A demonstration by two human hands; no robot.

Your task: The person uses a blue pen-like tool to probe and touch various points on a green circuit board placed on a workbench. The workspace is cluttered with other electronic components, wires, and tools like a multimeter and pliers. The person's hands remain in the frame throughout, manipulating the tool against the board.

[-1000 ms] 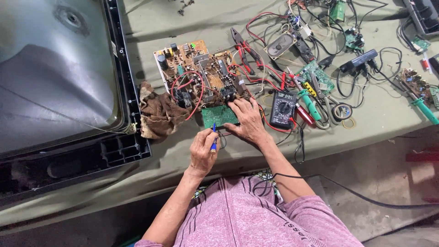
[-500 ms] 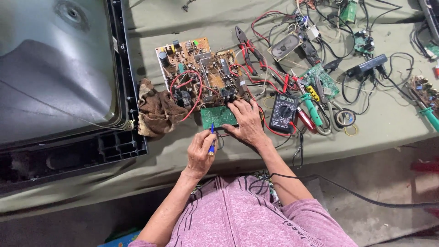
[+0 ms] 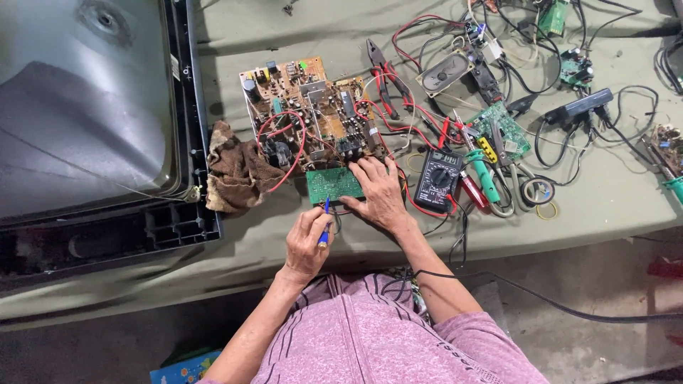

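Our left hand (image 3: 307, 242) fingers grip a blue tool (image 3: 324, 229) at the green board (image 3: 334, 185) edge, right hand (image 3: 377, 192) fingers flat, bare worktop (image 3: 235, 235) leftward.

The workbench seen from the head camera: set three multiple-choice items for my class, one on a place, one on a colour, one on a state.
1. Where does the brown rag lie?
A. right of the multimeter
B. between the television set and the large circuit board
C. on the floor

2. What colour is the small board under the right hand?
A. green
B. white
C. black

3. What is the left hand doing?
A. resting open and empty
B. holding pliers
C. holding a blue-handled tool

Answers: 1 B, the rag sits between them. 2 A, its face is green. 3 C, the fingers close round the handle.
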